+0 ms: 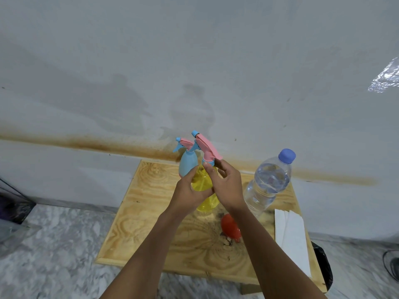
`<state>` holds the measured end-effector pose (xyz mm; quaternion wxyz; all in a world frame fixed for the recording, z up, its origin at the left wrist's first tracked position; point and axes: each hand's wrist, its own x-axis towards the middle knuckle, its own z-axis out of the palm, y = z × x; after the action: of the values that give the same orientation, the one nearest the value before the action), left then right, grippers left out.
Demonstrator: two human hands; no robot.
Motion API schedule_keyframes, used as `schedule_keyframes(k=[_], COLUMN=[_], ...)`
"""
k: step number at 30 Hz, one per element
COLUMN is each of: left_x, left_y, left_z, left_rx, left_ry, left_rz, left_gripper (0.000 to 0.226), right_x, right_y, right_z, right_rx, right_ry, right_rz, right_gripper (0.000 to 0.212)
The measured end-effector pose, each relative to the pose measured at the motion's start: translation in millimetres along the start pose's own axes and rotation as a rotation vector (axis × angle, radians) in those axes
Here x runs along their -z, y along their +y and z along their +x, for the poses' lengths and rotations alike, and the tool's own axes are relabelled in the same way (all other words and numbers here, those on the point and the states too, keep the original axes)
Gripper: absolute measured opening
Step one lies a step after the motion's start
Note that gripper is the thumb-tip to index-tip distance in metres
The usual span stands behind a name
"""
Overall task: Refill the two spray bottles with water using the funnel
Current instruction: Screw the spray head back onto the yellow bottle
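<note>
Where the wooden table point(138, 212) meets the stained wall, I log the items from left to right: a blue spray bottle point(187, 164) with a pink trigger head, upright at the table's far edge, just behind and left of the one I am working on. Next, my left hand point(190, 190), fingers curled around the body of the yellow spray bottle point(201, 182), which stands upright on the table near its far middle. Its pink trigger head point(206, 148), with a blue nozzle tip, sits on the neck. My right hand point(226, 186) is at that neck, thumb and fingertips pinched on the blue collar under the head, the other fingers loosely spread. Nearer to me, a red funnel point(231, 227) lies on its side on the table, partly hidden by my right forearm. Further right, a clear water bottle point(267, 182) with a blue cap, capped and mostly full, stands tilted in view. Last, a white folded sheet point(291, 238) lies along the table's right edge.
</note>
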<state>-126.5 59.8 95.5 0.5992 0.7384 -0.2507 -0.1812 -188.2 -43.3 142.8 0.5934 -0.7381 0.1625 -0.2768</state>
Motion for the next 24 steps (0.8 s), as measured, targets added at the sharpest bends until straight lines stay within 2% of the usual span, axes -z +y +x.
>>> schedule_keyframes(k=[4, 9, 11, 14, 17, 19, 21, 24], left_x=[4.3, -3.2, -4.9, -1.7, 3.5, 2.2, -0.4, -5.7], left_y=[-6.8, -6.5, -8.4, -14.8, -14.5, -18.5, -22.6, -31.6], left_z=[2.8, -1.7, -3.5, -1.8, -6.0, -9.4, -13.7, -21.9], left_rx=[0.043, 0.027, 0.032, 0.072, 0.108, 0.125, 0.154, 0.218], left_ry=[-0.061, -0.056, -0.064, -0.139, -0.301, -0.403, -0.436, -0.469], left_rz=[0.057, 0.011, -0.009, -0.006, 0.038, 0.081, 0.071, 0.054], left_gripper=[0.083, 0.068, 0.068, 0.075, 0.064, 0.057, 0.051, 0.052], right_x=[14.6, 8.0, 7.2, 10.7, 16.9, 17.5, 14.9, 10.4], right_y=[-0.7, 5.1, 7.9, 11.4, 14.3, 16.7, 19.7, 29.3], right_z=[6.1, 4.5, 3.8, 4.8, 8.2, 8.6, 6.8, -1.1], right_rx=[-0.060, -0.052, -0.067, -0.123, -0.197, -0.236, -0.291, -0.356], right_ry=[-0.150, -0.036, -0.017, -0.027, -0.091, -0.173, -0.226, -0.234], right_rz=[0.028, -0.050, -0.069, -0.052, -0.020, -0.068, -0.079, -0.027], right_gripper=[0.017, 0.010, 0.010, 0.022, 0.050, 0.060, 0.055, 0.030])
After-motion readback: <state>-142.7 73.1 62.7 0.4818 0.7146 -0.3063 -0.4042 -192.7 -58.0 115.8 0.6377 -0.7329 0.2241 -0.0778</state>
